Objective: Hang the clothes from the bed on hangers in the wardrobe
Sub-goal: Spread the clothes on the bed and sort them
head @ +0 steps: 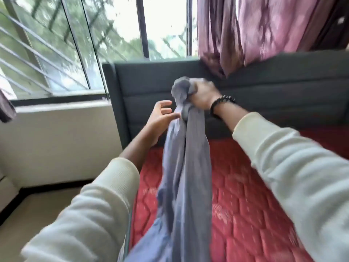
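Head view, looking down over both arms in cream sleeves [105, 195], so starting closest: the bottom of a grey-blue garment [183, 167] drops out of frame between the forearms, over the near-left edge of the bed [245, 195]. That red quilted mattress is bare where I can see it, so no other clothes are visible in this shot.

Follow the cloth upward and it narrows into a twisted rope, because the right hand [204, 95] has its grip bunched tight around the top, fingers curled into a fist with a wad of fabric poking out above. Holding it high like that lets the weight pull the garment straight, probably to find the collar or shoulders before a hanger goes in. There's a dark bead bracelet [221, 104] on that wrist.

The left hand [160, 118] sits just beside the cloth, below the fist. Its grip is spread, fingers relaxed and apart, with the fingertips touching or nearly touching the fabric. My guess is it's about to grab a second spot to open the thing up.

Past the hands is the grey padded headboard [264, 91], then the window [75, 44] with bars and a pinkish curtain [245, 31] draping onto the headboard top. No hanger or wardrobe in sight, so the hanging part isn't started. It's all a bit motion-blurred.
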Demonstrator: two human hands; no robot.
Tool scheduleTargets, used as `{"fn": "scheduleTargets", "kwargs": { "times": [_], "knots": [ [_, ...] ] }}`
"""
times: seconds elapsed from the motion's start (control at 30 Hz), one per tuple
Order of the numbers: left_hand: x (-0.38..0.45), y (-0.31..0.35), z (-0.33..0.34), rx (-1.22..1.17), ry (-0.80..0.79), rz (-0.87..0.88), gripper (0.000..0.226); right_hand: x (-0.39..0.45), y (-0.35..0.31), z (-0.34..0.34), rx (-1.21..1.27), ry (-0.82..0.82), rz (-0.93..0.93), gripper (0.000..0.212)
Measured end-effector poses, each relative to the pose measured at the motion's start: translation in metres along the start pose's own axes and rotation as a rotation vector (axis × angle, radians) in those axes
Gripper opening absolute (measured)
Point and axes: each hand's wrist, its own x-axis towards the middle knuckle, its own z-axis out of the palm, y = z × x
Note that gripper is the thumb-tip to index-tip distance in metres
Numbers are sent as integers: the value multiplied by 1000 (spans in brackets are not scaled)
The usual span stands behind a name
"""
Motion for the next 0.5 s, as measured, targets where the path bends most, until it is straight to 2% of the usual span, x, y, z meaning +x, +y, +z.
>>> {"fn": "scheduleTargets", "kwargs": {
  "times": [0.07, 0.17, 0.23, 0.27, 0.3, 0.37, 0.43, 0.5],
  "knots": [
    [50, 65, -14, 26, -9, 127, 53, 53, -38, -65, 177, 183, -101, 29],
    [104, 170, -33, 58, 57, 337, 54, 95, -90, -148, 336, 395, -311, 22],
    [114, 212, -39, 205, 97, 451, 60, 97, -97, -175, 440, 419, -364, 24],
    [121, 224, -41, 269, 127, 504, 53, 96, -92, -184, 447, 412, -371, 27],
    [119, 226, -40, 304, 133, 544, 45, 92, -81, -186, 421, 400, -340, 28],
    [111, 212, -34, 378, 114, 566, 50, 79, -50, -178, 330, 386, -223, 19],
    [99, 179, -23, 635, 105, 498, 58, 62, -14, -155, 208, 363, -105, 13],
    [87, 136, -14, 879, 92, 404, 57, 41, 18, -124, 149, 324, -22, 20]
  ]
}}
